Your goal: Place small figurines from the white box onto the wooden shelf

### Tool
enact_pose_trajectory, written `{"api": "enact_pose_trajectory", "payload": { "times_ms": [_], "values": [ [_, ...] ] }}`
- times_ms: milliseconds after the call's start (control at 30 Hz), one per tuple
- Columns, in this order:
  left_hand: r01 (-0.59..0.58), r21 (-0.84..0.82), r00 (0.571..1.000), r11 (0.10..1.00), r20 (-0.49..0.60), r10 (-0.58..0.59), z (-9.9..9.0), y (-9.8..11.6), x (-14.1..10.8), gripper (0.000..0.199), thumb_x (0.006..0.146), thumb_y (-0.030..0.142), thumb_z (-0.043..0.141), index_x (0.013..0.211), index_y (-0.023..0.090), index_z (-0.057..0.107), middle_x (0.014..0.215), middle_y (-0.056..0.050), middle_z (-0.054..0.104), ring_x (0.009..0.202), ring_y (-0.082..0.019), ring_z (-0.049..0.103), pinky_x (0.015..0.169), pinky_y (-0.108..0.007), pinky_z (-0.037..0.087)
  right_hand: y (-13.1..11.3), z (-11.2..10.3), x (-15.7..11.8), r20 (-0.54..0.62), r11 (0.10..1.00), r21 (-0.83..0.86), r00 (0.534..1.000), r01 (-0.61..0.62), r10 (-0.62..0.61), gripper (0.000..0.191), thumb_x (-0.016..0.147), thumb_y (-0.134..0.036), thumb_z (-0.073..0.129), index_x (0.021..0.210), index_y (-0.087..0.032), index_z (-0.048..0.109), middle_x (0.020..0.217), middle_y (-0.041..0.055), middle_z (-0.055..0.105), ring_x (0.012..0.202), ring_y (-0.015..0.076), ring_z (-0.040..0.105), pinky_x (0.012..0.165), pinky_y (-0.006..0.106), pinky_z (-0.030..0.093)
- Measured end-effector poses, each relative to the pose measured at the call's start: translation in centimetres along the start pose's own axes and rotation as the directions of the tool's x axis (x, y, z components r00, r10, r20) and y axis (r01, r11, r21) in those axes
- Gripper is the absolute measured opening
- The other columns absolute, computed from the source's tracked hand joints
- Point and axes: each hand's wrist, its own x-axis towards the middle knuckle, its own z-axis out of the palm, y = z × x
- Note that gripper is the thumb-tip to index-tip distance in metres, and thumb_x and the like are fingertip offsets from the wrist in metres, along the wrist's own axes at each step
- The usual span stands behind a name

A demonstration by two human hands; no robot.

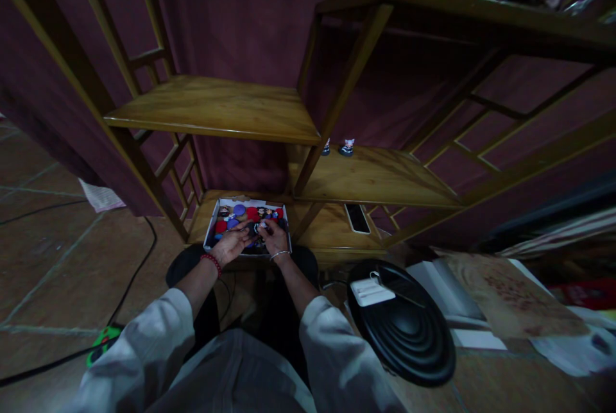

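A white shallow box [208, 238] full of small figurines with red, blue and black parts rests on the lowest shelf. Over it, both hands meet at one small figurine [258, 227] with a dark base and a pale top. My left hand [230, 245], with a red bead bracelet, has its fingertips closed at the base. From the other side my right hand [275, 238], wearing a silvery bracelet, pinches the figurine's pale end. The fingers partly hide it. Two similar figurines stand on the middle shelf, one [347, 147] in plain sight and the other [326, 149] partly behind a post.
The wooden shelf unit [212, 105] surrounds the box, with an upper board overhanging. A phone [357, 218] lies on the low shelf. To the right are a round black ridged object [409, 329] bearing a white case [371, 291]. Cables and a green power strip [102, 344] lie left.
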Motion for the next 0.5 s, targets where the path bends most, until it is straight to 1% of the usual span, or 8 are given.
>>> {"api": "enact_pose_trajectory", "payload": {
  "times_ms": [167, 267, 367, 500],
  "values": [
    [0.004, -0.005, 1.0, 1.0, 0.001, -0.004, -0.13, -0.12, -0.02, 0.036, 0.077, -0.005, 0.043, 0.102, 0.015, 0.059, 0.086, -0.007, 0.065, 0.083, -0.015, 0.063, 0.086, -0.038, 0.048, -0.11, -0.12, -0.13, 0.012, 1.0, 0.024, 1.0, -0.014, 0.013, 0.029, 0.07, -0.034, 0.056, 0.098, -0.025, 0.061, 0.091, -0.0014, 0.066, 0.082, 0.0146, 0.061, 0.076, 0.028, 0.049],
    [0.008, -0.001, 1.0, 1.0, 0.004, -0.008, -0.15, -0.14, 0.04, 0.032, 0.076, -0.005, 0.045, 0.097, 0.014, 0.06, 0.084, -0.007, 0.065, 0.082, -0.015, 0.063, 0.085, -0.038, 0.049, 0.11, -0.11, -0.13, 0.02, 1.0, 0.019, 1.0, -0.025, 0.024, 0.03, 0.07, -0.034, 0.057, 0.099, -0.025, 0.061, 0.089, -0.0021, 0.066, 0.081, 0.0146, 0.061, 0.076, 0.028, 0.049],
    [0.005, 0.006, 1.0, 1.0, -0.023, -0.004, -0.07, -0.13, 0.26, 0.028, 0.075, -0.005, 0.047, 0.091, 0.013, 0.06, 0.078, -0.005, 0.065, 0.077, -0.014, 0.063, 0.083, -0.036, 0.05, 0.23, -0.11, -0.06, 0.024, 1.0, -0.011, 0.999, -0.027, 0.027, 0.03, 0.071, -0.034, 0.057, 0.099, -0.026, 0.061, 0.085, -0.0024, 0.067, 0.078, 0.0148, 0.061, 0.076, 0.028, 0.049],
    [0.012, 0.021, 0.998, 1.0, -0.061, -0.01, 0.11, -0.1, 0.58, 0.022, 0.074, -0.004, 0.049, 0.086, 0.012, 0.059, 0.077, -0.005, 0.064, 0.073, -0.013, 0.063, 0.08, -0.035, 0.051, 0.12, -0.19, 0.05, 0.015, 1.0, -0.03, 1.0, 0.006, -0.005, 0.028, 0.071, -0.032, 0.057, 0.098, -0.027, 0.062, 0.09, -0.0028, 0.067, 0.081, 0.0143, 0.062, 0.079, 0.028, 0.048]
  ]
}}
